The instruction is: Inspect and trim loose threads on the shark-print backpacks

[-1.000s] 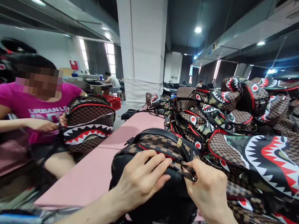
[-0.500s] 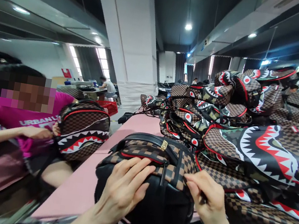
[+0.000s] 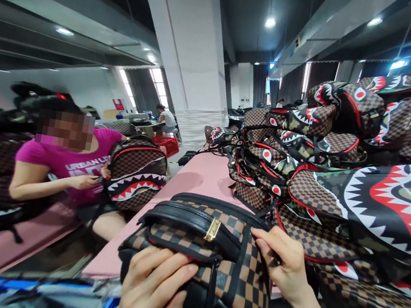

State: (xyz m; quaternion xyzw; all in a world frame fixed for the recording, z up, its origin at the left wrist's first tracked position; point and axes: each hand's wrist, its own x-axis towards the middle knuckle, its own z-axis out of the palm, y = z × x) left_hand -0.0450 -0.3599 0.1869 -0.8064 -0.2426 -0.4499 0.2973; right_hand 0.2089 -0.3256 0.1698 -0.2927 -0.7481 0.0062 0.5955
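A brown-and-black checkered backpack (image 3: 234, 285) lies at the pink table's near edge, its black carry handle (image 3: 179, 215) and gold buckle (image 3: 212, 229) facing up. My left hand (image 3: 153, 287) is closed over its near side, fingertips along the red-trimmed zipper opening. The zipper's black pull strap (image 3: 212, 286) hangs just right of those fingers. On the bag's right side, my right hand (image 3: 282, 261) pinches at the black seam binding with thumb and forefinger. Its other fingers are curled, and a small dark thing shows under them that I cannot make out.
Shark-mouth backpacks (image 3: 389, 206) are piled high on the right, close to my right hand. The pink table (image 3: 194, 173) runs away ahead to a white pillar (image 3: 185, 40). At left, a co-worker in a magenta shirt (image 3: 70, 163) handles another backpack (image 3: 139, 174).
The backpack has tipped so more of its checkered top shows. My left hand has moved lower and nearer, and my right hand slightly up. The view has shifted left.
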